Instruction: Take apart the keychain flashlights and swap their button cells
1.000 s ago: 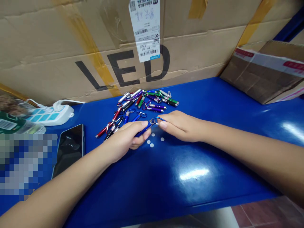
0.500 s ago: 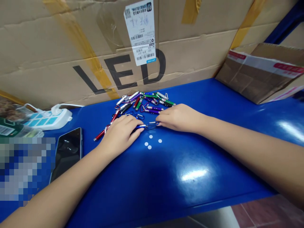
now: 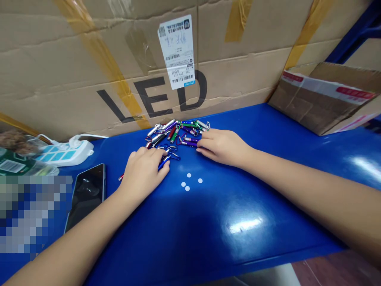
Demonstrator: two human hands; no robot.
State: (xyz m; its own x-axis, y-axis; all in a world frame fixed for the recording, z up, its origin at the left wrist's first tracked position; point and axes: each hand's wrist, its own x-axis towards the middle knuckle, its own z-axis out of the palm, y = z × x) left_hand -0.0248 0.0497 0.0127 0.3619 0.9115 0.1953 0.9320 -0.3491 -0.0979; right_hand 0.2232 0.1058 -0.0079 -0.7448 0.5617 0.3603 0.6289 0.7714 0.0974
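A pile of small metal keychain flashlights (image 3: 171,134) in red, green, purple, silver and black lies at the back of the blue table, many with small carabiner clips. My left hand (image 3: 144,169) is closed around a blue keychain flashlight (image 3: 164,161) at the pile's front left, and its palm hides part of a red one (image 3: 120,177). At the pile's right side, the curled fingers of my right hand (image 3: 223,147) touch the end of a purple keychain flashlight (image 3: 189,143); whether they grip it is hidden. Several small white discs (image 3: 189,175) lie flat between the hands.
A large cardboard box (image 3: 232,71) marked LED stands along the table's back. An open carton (image 3: 315,101) sits at the right. On the left are a smartphone (image 3: 87,190), a white power strip (image 3: 67,153) with a cord, and a green plastic package (image 3: 18,163).
My left hand has drawn left with the blue flashlight. My right hand has let go of that flashlight's clip and moved up to the purple flashlights.
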